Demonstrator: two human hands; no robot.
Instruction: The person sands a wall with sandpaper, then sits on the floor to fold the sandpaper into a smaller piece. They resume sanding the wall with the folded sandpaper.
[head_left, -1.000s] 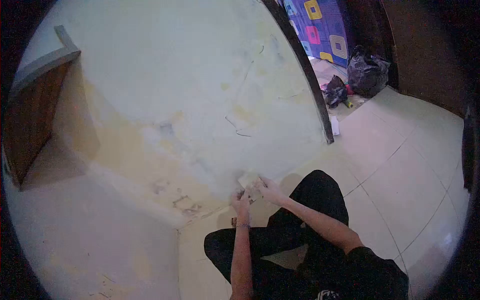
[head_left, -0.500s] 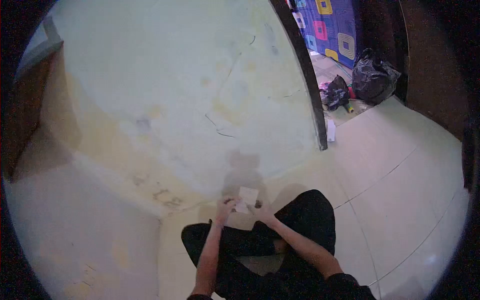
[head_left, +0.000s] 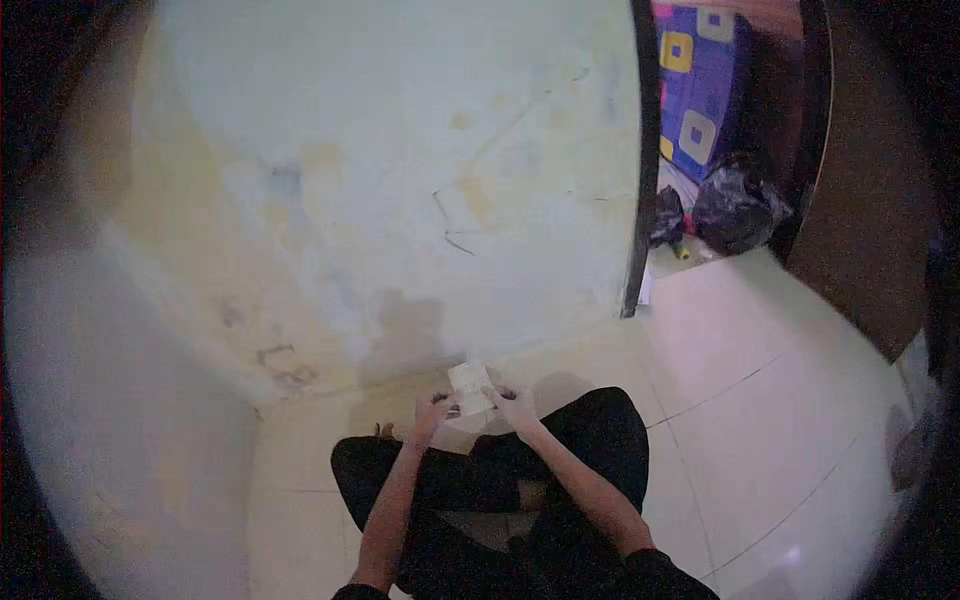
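Note:
I sit cross-legged in black trousers on a pale tiled floor, facing a stained wall. Both hands are raised in front of my knees and hold a small pale paper-like piece (head_left: 470,386) between them. My left hand (head_left: 432,410) grips its lower left side. My right hand (head_left: 513,404) grips its lower right side. The piece stands roughly upright, and the view is too blurred to tell what it is.
A stained, cracked wall (head_left: 400,180) fills the view ahead, meeting a side wall at the left corner. A dark door frame (head_left: 640,200) stands to the right. Beyond it lie black plastic bags (head_left: 735,212) and a blue patterned mattress (head_left: 700,100).
My head has turned, shifting the view so the doorway sits further right. My hands have kept the pale piece between them and lifted it slightly, nearer to upright.

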